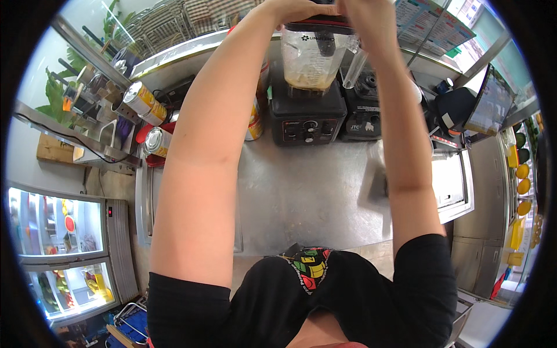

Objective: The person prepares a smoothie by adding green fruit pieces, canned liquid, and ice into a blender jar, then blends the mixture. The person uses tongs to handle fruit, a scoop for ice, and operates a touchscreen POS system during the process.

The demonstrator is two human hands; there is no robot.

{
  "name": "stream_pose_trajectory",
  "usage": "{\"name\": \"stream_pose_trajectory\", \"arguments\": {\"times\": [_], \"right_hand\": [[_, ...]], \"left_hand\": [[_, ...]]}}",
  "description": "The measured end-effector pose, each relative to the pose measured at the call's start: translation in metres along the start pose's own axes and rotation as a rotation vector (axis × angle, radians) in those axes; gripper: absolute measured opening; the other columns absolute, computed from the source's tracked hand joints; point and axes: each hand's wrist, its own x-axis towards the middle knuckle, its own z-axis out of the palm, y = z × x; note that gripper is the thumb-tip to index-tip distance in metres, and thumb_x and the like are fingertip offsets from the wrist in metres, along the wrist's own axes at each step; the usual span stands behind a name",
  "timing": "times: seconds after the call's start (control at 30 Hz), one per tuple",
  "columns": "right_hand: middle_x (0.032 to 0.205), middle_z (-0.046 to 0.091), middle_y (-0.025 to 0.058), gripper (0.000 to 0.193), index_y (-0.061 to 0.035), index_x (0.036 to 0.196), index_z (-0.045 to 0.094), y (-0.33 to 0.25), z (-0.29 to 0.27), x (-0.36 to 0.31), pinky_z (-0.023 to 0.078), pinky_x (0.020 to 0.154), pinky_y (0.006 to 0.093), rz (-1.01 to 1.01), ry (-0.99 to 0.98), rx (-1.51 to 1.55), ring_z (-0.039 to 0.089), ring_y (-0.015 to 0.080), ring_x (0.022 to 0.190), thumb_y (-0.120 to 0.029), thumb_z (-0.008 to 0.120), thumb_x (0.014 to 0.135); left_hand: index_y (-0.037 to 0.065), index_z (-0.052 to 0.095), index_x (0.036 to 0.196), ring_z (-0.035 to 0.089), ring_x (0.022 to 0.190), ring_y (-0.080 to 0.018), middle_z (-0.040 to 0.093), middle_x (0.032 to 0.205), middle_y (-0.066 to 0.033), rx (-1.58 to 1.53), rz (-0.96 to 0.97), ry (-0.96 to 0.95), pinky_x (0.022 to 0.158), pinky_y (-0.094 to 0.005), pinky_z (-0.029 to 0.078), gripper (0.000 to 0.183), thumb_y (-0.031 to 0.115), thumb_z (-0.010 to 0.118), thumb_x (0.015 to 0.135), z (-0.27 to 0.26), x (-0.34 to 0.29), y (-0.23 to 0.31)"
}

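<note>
Clear plastic blender jug (307,64), upright, beneath both grips: left hand (301,8) above it, right hand (368,20) nearer its clear handle (355,69). Whether either clasps anything, I cannot tell.

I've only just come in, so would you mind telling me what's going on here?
A person is reaching across the steel counter with both arms to a blender. The left hand and right hand are at the dark lid, partly cut off by the picture's upper edge, so their exact grip isn't clear. The clear jar stands upright on its black base, with a little pale brownish stuff at the bottom. A second black base stands to its right.
</note>
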Motion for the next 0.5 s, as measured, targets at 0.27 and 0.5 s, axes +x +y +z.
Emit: {"name": "stream_pose_trajectory", "arguments": {"times": [0.27, 0.5], "right_hand": [[0.095, 0.064, 0.0216, 0.052, 0.0022, 0.111, 0.056, 0.042, 0.03, 0.163, 0.049, 0.078, 0.0355, -0.399, 0.026, -0.161, 0.061, 0.0291, 0.089, -0.032, 0.073, 0.075], [0.058, 0.058, 0.0069, 0.023, 0.0012, 0.08, 0.059, 0.02, 0.021, 0.123, 0.043, 0.048, 0.0313, -0.314, 0.067, 0.107, 0.054, 0.0134, 0.051, -0.021, 0.065, 0.084]], "left_hand": [[0.005, 0.062, 0.109, 0.06, 0.101, -0.0241, 0.064, 0.108, -0.013, -0.187, 0.318, 0.088, 0.087, -0.0365, 0.048, 0.076, 0.06, 0.078, 0.058, 0.021, 0.024, -0.007], [0.004, 0.066, 0.1, 0.063, 0.092, -0.0236, 0.068, 0.097, -0.0124, -0.141, 0.221, 0.067, 0.079, -0.0351, 0.05, 0.063, 0.054, 0.076, 0.062, 0.014, 0.007, 0.004]]}}
